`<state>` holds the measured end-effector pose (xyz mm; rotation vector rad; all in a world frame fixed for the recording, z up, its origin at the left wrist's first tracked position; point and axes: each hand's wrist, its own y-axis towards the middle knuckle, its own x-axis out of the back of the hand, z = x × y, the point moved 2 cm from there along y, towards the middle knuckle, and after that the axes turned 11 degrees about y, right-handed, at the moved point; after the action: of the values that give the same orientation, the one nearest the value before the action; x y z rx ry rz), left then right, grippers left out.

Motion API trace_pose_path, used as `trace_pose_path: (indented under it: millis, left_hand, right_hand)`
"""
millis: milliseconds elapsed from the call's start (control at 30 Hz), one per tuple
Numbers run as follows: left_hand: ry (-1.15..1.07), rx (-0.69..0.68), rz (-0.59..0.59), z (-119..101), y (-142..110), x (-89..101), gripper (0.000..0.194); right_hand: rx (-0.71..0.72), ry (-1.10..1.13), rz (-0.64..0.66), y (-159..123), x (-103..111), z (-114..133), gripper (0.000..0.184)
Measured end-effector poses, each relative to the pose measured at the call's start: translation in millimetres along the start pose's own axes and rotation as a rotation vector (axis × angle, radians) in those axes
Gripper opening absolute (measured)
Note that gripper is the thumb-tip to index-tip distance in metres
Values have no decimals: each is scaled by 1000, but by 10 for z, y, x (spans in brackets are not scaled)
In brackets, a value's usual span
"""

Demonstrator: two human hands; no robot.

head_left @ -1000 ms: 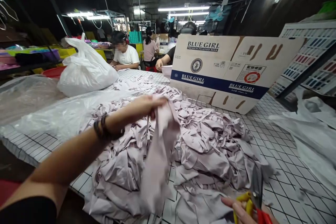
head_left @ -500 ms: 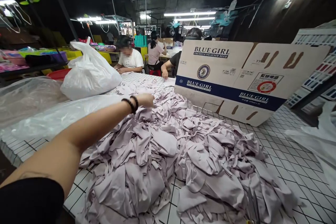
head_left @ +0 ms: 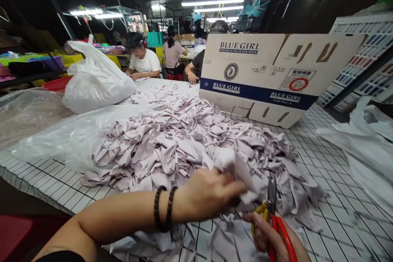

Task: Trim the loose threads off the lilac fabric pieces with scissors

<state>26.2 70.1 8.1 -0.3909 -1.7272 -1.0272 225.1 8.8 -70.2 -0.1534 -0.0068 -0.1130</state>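
My left hand (head_left: 211,192), with two dark bead bracelets at the wrist, is closed on a pale pinkish-grey cloth piece (head_left: 235,163), somewhat blurred by motion. At the lower right, my right hand (head_left: 276,239) grips scissors (head_left: 272,196) with red and yellow handles. Their blades point up and away from me, slightly apart, just right of the held cloth. A broad heap of the same pale cloth pieces (head_left: 159,143), many with thin straps or strips, spreads beyond both hands. More cloth lies under my left forearm, partly hidden by it.
The table (head_left: 319,163) has a white cover with a black grid. A printed cardboard panel (head_left: 260,61) stands at the back right. White bags (head_left: 95,82) and clear plastic (head_left: 61,139) lie left; another white bag (head_left: 365,143) is right. Co-workers (head_left: 144,61) sit across the table.
My left hand has come back from the far side of the heap towards me, now with a cloth piece in it. My right hand has come into view with the scissors. The view has shifted.
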Motion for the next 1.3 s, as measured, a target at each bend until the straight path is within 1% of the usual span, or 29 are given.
trace_pose_path:
  millis: [33,67,100,133,167,200,233,267,333,400,433,467,500,533,567,633,667,733,800,833,867,900,967,1000,1033,1133,1167,1233,1300]
  left_hand:
    - [24,-61,78,-188,-128,-202,24]
    - [33,-82,167,-336,-272,-389,22]
    - [18,-64,254,-447,-422,-546,20]
    - [-27,-33,330,-526,-569,-662,19]
    - [-103,4,388,-577,-704,-730,21]
    - [-202,48,420,-603,-819,-752,27]
    - [-313,105,425,-603,-912,-735,31]
    - [-420,183,405,-580,-983,-691,32]
    - [-558,398,321,-478,-1072,-576,20]
    - [-557,637,214,-352,-1119,-495,11]
    - [-525,726,166,-301,-1131,-479,11]
    - [-496,776,127,-265,-1133,-481,11]
    - [-480,784,104,-247,-1125,-501,12]
    - [-478,750,103,-245,-1108,-532,17]
    - [-484,683,124,-258,-1084,-571,25]
    - [-469,522,212,-303,-1025,-646,41]
    - [-439,467,259,-321,-995,-671,46]
    - [-366,442,308,-325,-932,-682,45]
    - [-304,484,274,-301,-856,-641,36]
    - [-283,483,245,-294,-814,-613,33]
    - [-271,451,222,-298,-769,-590,33]
    - [-266,388,216,-313,-727,-579,36]
    - [-269,231,255,-366,-669,-604,58]
    - [-262,188,285,-388,-660,-638,66]
    - [-246,185,311,-398,-666,-679,64]
    - [-181,306,336,-342,-744,-774,30]
    - [-170,348,329,-303,-780,-778,27]
    - [-160,407,303,-221,-847,-739,34]
    - [-152,459,275,-156,-903,-654,39]
  right_hand:
    - [-24,39,-1,-29,-8,-2,40]
    - [-61,64,-15,-66,0,-12,40]
    - [-101,77,-41,-109,26,-28,38]
    - [-144,79,-73,-155,68,-50,38]
    - [-184,71,-104,-202,123,-76,39]
    - [-211,59,-133,-245,186,-104,41]
    - [-225,45,-160,-282,252,-132,43]
    - [-231,30,-183,-312,313,-160,45]
    - [-226,-1,-215,-346,387,-211,50]
    - [-205,-10,-238,-349,367,-244,54]
    - [-194,-15,-241,-344,318,-253,55]
    - [-179,-36,-232,-334,248,-253,55]
    - [-153,-79,-211,-322,164,-246,54]
    - [-120,-135,-182,-309,74,-234,50]
    - [-85,-194,-151,-294,-9,-220,44]
    - [-23,-281,-111,-269,-120,-201,31]
    - [-7,-289,-110,-260,-134,-201,28]
    - [-6,-260,-121,-258,-82,-222,25]
    - [-8,-209,-117,-280,36,-256,27]
    - [-6,-180,-113,-298,102,-270,30]
    - [-4,-152,-111,-318,163,-279,33]
    - [-2,-130,-108,-340,215,-280,37]
    - [6,-74,-113,-381,286,-247,42]
    - [11,-41,-120,-398,309,-209,43]
    - [19,-5,-128,-412,328,-158,44]
    - [48,72,-165,-443,392,57,45]
    - [54,73,-174,-451,419,137,46]
    - [65,66,-186,-464,479,284,46]
    - [62,54,-184,-469,533,394,47]
